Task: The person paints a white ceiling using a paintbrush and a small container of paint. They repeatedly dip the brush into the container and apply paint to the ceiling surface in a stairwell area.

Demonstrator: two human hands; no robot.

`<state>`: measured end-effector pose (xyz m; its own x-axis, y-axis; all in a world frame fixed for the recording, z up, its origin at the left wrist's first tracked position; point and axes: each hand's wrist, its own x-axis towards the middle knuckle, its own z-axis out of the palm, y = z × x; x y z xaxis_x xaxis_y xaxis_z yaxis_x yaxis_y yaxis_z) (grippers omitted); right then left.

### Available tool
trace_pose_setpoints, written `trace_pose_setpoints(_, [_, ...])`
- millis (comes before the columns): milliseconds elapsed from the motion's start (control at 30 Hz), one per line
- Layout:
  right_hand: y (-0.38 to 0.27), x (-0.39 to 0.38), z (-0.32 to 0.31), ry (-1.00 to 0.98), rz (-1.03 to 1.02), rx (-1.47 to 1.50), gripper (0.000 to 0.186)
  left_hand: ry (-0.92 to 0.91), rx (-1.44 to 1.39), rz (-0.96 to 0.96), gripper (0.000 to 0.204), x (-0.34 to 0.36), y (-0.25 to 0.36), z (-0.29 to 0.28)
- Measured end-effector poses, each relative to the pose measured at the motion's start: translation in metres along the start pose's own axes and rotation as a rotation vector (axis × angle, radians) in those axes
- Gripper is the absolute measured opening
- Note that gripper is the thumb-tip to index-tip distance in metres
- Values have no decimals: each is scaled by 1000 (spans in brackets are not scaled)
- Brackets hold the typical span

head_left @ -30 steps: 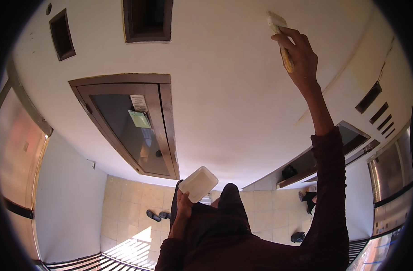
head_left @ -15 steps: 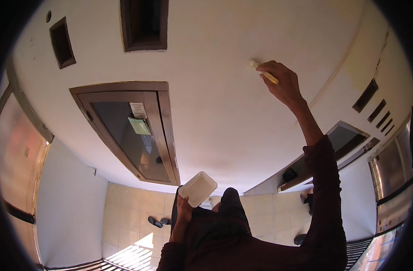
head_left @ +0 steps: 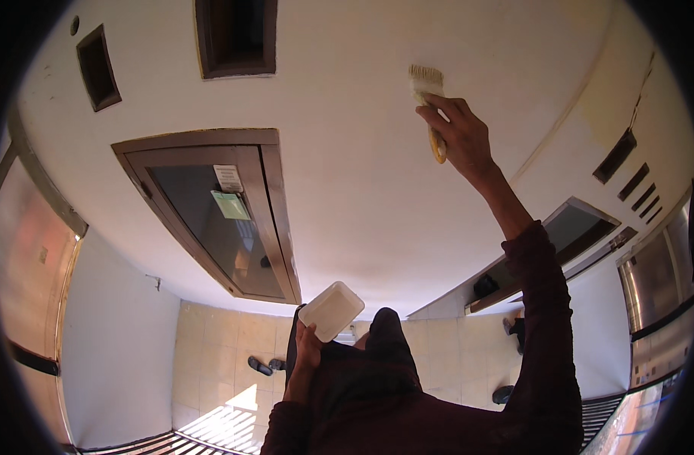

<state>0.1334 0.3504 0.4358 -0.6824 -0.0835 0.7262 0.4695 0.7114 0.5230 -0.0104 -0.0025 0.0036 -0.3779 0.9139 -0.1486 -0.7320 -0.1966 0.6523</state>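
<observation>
My right hand (head_left: 462, 136) is raised and closed around a paintbrush (head_left: 426, 85) with pale bristles and a yellow handle. The bristles point up at the white wall (head_left: 347, 174); whether they touch it I cannot tell. Low in front of my legs, my left hand (head_left: 308, 351) grips the near left edge of a shallow white tray (head_left: 332, 311). A thin pale layer seems to cover the tray's bottom.
Left of the brush is a brown-framed window (head_left: 218, 220) with papers on its glass, and a dark framed opening (head_left: 237, 38) above. Another window (head_left: 548, 254) is at right. Black sandals (head_left: 260, 365) lie on the tiled floor (head_left: 218, 341), near a railing (head_left: 172, 442).
My right hand has moved slightly left and turned the brush, so its broad bristle side now shows, pointing up. The left hand and tray are almost still.
</observation>
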Motion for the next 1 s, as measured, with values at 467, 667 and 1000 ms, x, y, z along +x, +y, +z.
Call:
trace_pose_setpoints(467, [-111, -121, 84, -460, 81, 358, 32, 14, -32, 6, 56, 2, -4, -11])
trace_pose_setpoints(667, [-41, -33, 31, -315, 146, 228, 35, 60, 52, 11, 63, 3, -9, -11])
trace_pose_setpoints(1000, [18, 53, -21, 95, 47, 5, 34, 32, 19, 24, 59, 1, -10, -9])
